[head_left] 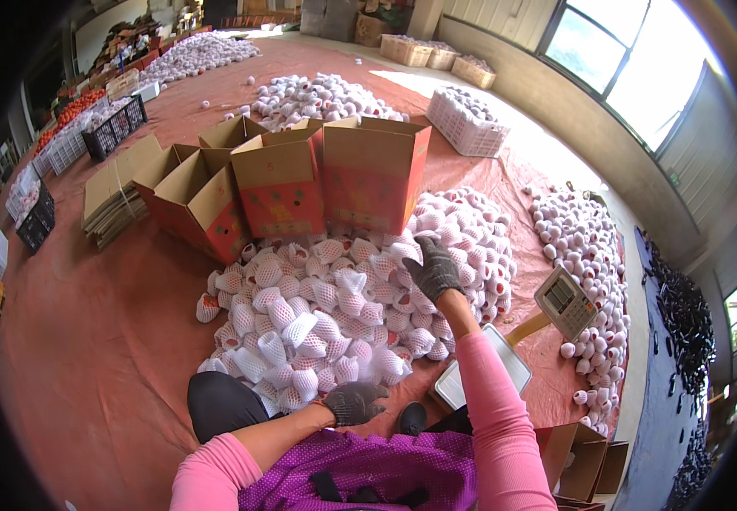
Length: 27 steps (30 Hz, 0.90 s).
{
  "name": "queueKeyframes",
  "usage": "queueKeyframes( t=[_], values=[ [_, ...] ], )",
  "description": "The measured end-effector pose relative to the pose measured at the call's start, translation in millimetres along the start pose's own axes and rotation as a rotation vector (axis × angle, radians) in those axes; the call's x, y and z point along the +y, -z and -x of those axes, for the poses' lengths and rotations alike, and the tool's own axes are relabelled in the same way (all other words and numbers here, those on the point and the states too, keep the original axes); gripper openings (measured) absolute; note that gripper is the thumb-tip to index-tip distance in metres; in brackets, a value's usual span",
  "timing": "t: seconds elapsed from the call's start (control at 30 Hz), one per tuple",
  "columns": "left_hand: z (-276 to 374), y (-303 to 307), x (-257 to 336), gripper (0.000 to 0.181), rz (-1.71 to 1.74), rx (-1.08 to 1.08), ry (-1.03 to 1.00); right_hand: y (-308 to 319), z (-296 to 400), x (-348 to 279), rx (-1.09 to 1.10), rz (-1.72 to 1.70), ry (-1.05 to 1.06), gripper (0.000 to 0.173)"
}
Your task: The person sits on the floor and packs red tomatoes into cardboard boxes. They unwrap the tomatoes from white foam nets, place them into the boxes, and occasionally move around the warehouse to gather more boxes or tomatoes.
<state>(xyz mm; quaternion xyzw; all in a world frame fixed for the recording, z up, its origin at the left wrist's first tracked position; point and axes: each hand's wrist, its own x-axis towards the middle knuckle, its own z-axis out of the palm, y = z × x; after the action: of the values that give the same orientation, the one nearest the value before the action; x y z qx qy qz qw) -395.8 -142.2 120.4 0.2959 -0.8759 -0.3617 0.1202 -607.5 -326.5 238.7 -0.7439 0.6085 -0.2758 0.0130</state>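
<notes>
A large pile of red fruit in white foam net sleeves [327,300] lies on the red floor sheet before me. My right hand [433,267], in a dark knitted glove, reaches onto the pile's upper right part, its fingers apart near a red cardboard box [368,179]; I cannot tell whether it touches a fruit. My left hand [357,404], gloved alike, is at the pile's near edge in front of my body, fingers apart, with nothing seen in it. Right of the pile is a platform scale [512,370] with a display head [565,301] on a yellow post.
Several opened cardboard boxes [199,191] stand behind the pile, beside a tied stack of flat cartons [119,191]. A white plastic crate [467,124] holds fruit. More sleeved fruit [585,255] lies along the right. Open boxes [576,457] stand at lower right.
</notes>
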Motion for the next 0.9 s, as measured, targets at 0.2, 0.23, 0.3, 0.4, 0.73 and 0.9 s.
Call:
queueKeyframes(
  t=[0.2,0.23,0.3,0.4,0.73,0.9],
  values=[
    [-12.9,24.5,2.9,0.036,-0.118,0.054,0.025,6.9,-164.9,-5.7,0.083,0.353,-0.047,0.080],
    [-8.3,30.9,0.9,0.036,-0.121,0.091,0.043,1.1,-192.2,-22.7,0.076,0.283,-0.019,0.082],
    [-6.6,43.0,6.1,0.036,-0.099,0.127,0.032,-19.4,-234.3,-19.5,0.127,0.374,0.036,0.081],
    [-15.4,54.7,5.4,0.038,-0.087,0.139,0.005,-41.7,-283.0,-2.5,0.153,0.473,0.075,0.066],
    [-7.4,70.9,-1.0,0.034,-0.165,0.117,0.059,-27.3,-231.6,-38.1,-0.327,0.547,0.062,0.040],
    [-10.7,65.0,-0.4,0.036,-0.188,0.032,0.055,33.1,-150.6,-4.0,-0.230,0.544,0.089,0.028]
  ],
)
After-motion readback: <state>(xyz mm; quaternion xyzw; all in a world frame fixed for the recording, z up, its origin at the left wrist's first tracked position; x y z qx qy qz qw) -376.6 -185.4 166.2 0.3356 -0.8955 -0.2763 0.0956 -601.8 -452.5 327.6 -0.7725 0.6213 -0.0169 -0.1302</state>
